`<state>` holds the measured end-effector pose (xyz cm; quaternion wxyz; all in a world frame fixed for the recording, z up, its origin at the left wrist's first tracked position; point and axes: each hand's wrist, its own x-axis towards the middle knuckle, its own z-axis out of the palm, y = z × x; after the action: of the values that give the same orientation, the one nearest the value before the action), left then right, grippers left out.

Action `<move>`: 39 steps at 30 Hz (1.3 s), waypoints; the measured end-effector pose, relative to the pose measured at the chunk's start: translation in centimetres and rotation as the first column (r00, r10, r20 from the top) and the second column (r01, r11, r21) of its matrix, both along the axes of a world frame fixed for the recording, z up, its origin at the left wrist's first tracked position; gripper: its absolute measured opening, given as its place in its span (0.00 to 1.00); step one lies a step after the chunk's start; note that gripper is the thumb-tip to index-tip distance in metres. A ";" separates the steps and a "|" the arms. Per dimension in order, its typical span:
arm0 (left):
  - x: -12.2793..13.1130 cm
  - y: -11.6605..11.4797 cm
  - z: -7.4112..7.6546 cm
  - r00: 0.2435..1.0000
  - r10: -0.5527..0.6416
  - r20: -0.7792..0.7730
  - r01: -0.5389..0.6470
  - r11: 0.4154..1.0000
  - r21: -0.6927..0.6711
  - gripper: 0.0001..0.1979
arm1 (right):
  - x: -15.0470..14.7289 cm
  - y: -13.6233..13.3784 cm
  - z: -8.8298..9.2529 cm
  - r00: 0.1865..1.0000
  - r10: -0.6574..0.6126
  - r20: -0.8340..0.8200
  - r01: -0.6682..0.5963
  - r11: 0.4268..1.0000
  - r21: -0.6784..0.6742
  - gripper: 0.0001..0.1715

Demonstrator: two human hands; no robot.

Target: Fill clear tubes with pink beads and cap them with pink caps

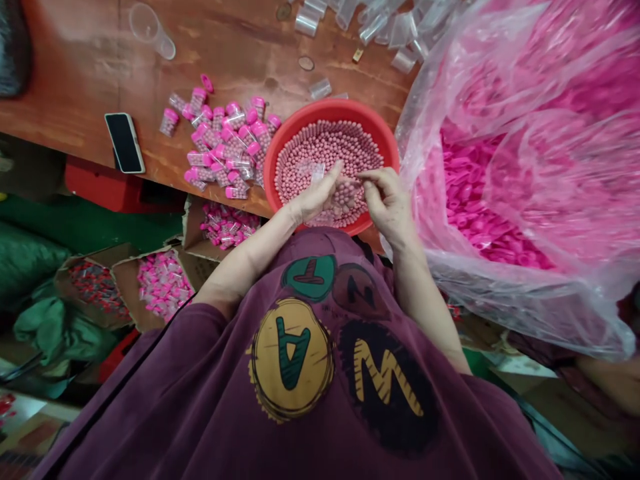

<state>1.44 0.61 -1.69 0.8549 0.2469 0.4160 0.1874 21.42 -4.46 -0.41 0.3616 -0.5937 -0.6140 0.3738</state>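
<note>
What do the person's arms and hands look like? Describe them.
Both arms are bare from the short sleeves down. The left hand and right hand wear no gloves; no rings or watch show. The shirt is dark purple with round letter patches on the front.

Bowl (385,143) on table (75,73) near its front edge, beads (327,150) in bowl. Both hands over bowl: left hand (317,197) left, right hand (387,200) right, fingertips near each other. Capped vials (225,143) heaped on table just left of bowl; phone (125,142) further left. Empty tubes (370,27) behind bowl. Big bag (520,180) of caps (480,207) right of bowl. Cartons (160,280) of vials below table, left of person
</note>
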 end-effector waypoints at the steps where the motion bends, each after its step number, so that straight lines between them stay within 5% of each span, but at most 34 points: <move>1: 0.2 -0.1 0.0 1.000 0.013 -0.010 -0.013 1.000 -0.002 0.37 | 0.0 0.1 0.0 1.000 0.026 0.017 -0.025 0.999 -0.021 0.11; 9: 0.8 -0.1 0.4 0.983 -0.144 -0.118 0.140 0.989 -0.039 0.44 | 2.0 0.5 0.1 0.971 0.237 -0.039 -0.240 0.948 -0.212 0.07; 17: 1.2 -0.9 1.0 0.938 -0.269 -0.220 0.285 0.958 0.040 0.48 | 2.4 -0.2 -1.3 0.953 0.186 -0.237 -0.269 0.881 -0.389 0.22; 23: 1.4 -0.8 1.3 0.922 -0.195 -0.333 0.206 0.979 -0.004 0.38 | 0.3 -2.3 -3.5 0.992 -0.027 -0.127 -0.023 0.927 -0.374 0.15; 28: 0.3 -0.2 1.7 0.942 -0.116 -0.315 0.124 0.992 0.005 0.18 | 6.2 -4.1 -5.6 0.965 -0.204 0.165 0.240 0.940 -0.242 0.10; 31: 0.3 -0.2 2.0 0.959 -0.051 -0.278 0.052 0.999 -0.004 0.12 | 12.5 -4.0 -6.6 0.735 -0.542 0.407 0.643 0.747 -0.166 0.06; 34: 1.3 -0.5 2.3 0.968 0.012 -0.249 -0.013 1.000 0.000 0.11 | 16.9 -2.8 -7.6 0.497 -0.667 0.554 0.842 0.525 -0.123 0.14; 39: 3.2 -1.3 3.2 0.972 0.046 -0.229 -0.042 0.999 0.022 0.11 | 17.9 -0.7 -8.5 0.431 -0.709 0.559 0.883 0.458 -0.100 0.34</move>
<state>4.63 -0.69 1.47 0.7947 0.2648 0.5156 0.1803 39.36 -5.15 -8.87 0.2252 -0.9399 -0.2280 0.1175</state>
